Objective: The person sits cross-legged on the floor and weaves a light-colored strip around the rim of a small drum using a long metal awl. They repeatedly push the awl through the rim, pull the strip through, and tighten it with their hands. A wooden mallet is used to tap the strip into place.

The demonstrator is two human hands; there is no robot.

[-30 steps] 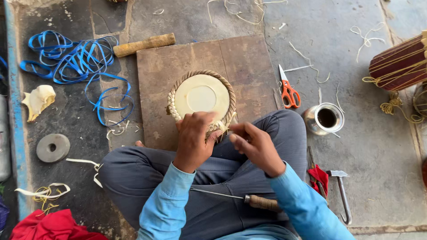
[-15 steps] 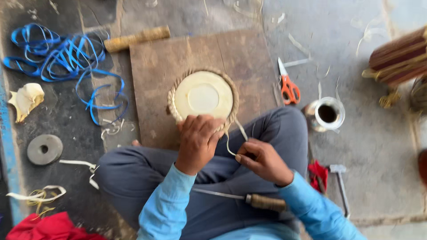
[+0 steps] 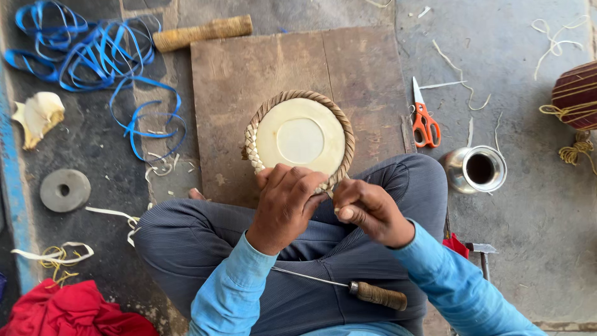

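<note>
the round cream drum head with braided straw rim (image 3: 301,138) is rested on the brown wooden board (image 3: 236,81), gripped at its near edge by the left hand (image 3: 287,200). the right hand (image 3: 367,210) is closed just beside it, right of the rim.

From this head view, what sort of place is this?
Most likely a floor-level craft workshop for drum making. The person sits cross-legged on a concrete floor, both hands on a round drumhead with a braided rim over a wooden board. Orange scissors and an awl lie nearby.
</note>
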